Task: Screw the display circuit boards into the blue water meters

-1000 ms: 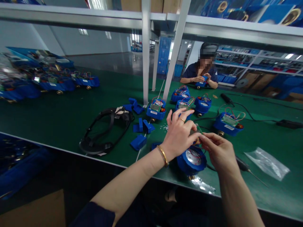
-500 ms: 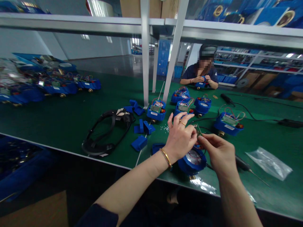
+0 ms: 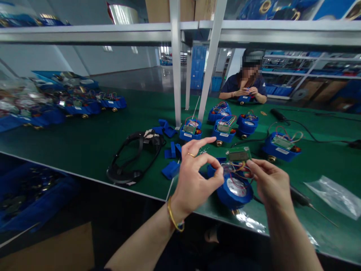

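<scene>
My right hand (image 3: 269, 182) is closed on a small green circuit board (image 3: 238, 154) with a display, holding it up by its lower right edge. Coloured wires run from the board down to a round blue meter body (image 3: 235, 190) that stands on the green bench (image 3: 84, 143) near the front edge. My left hand (image 3: 196, 177) hovers just left of the meter, back towards me. Its index finger is stretched out, the thumb and other fingers are loosely curled and apart, and nothing shows in them.
Several blue meters with wired boards (image 3: 224, 130) stand behind; another (image 3: 282, 145) is to the right. Loose blue plastic parts (image 3: 170, 170) and a black head strap (image 3: 132, 158) lie left. A probe tool (image 3: 310, 205) and clear bag (image 3: 335, 195) lie right. A co-worker (image 3: 248, 88) sits opposite. Shelf posts (image 3: 176, 67) rise mid-bench.
My left hand has let go of the board and drawn back to the left. My right hand has turned the board up so its display faces me.
</scene>
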`<state>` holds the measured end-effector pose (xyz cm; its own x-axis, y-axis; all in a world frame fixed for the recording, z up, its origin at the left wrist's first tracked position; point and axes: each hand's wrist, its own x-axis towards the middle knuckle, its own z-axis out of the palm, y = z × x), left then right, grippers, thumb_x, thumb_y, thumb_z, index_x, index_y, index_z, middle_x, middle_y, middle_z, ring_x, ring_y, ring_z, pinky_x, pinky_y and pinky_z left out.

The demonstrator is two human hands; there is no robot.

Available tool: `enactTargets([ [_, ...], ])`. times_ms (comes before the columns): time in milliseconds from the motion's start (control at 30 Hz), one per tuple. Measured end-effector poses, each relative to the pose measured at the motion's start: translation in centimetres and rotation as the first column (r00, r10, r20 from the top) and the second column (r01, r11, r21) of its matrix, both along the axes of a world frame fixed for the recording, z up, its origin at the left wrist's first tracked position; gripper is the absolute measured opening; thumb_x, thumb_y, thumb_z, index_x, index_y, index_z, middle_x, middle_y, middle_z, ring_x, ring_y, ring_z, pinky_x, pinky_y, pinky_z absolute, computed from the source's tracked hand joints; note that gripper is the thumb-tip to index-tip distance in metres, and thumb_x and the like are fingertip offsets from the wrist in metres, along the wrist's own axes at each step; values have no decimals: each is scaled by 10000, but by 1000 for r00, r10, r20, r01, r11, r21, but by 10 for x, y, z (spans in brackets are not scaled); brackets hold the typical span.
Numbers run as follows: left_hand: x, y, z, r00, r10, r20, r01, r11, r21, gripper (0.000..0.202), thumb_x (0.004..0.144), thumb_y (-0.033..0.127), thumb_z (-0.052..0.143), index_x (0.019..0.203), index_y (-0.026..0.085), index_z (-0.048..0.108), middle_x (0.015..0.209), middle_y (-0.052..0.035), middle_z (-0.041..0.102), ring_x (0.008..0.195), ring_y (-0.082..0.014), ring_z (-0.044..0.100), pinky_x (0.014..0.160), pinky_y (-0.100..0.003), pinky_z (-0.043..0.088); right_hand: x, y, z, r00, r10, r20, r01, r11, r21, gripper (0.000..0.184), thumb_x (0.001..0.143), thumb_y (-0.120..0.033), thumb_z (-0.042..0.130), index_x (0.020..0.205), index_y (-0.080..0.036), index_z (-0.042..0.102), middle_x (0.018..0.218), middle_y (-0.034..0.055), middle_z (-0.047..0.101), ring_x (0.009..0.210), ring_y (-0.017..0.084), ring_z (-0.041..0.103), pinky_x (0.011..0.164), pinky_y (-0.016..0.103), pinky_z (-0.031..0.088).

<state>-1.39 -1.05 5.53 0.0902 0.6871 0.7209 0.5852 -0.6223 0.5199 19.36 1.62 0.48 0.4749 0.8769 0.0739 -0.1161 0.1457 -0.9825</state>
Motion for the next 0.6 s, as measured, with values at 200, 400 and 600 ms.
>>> enactTargets([
  [200, -65, -28, -41, 931, 219, -291, -168, 967, 192, 110, 812, 85, 609, 771, 186, 627, 1076, -84, 676, 1028, -216, 588, 937, -392, 502, -3, -2, 5, 991, -87, -102, 85, 996, -21, 515, 299, -296, 944, 704, -95, 697, 676, 71, 651, 564, 157, 637, 511, 208, 573],
  [400, -69, -42, -117, 773, -186, -607, 160, 982, -97, 185, 927, 105, 477, 894, 153, 653, 962, -82, 728, 919, -179, 679, 849, -289, 562, -7, 2, 1, 988, -82, -132, 89, 995, 50, 481, 291, -292, 951, 654, -107, 695, 659, 60, 636, 579, 172, 641, 502, 234, 587],
  [600, -64, -31, -116, 900, -197, -390, 47, 931, -362, 197, 983, 232, 444, 1038, 175, 624, 1059, -71, 714, 986, -168, 685, 914, -290, 546, -2, 3, -4, 991, -81, -106, 89, 994, 70, 398, 388, -244, 917, 696, -100, 711, 694, 66, 645, 620, 170, 652, 541, 220, 575],
])
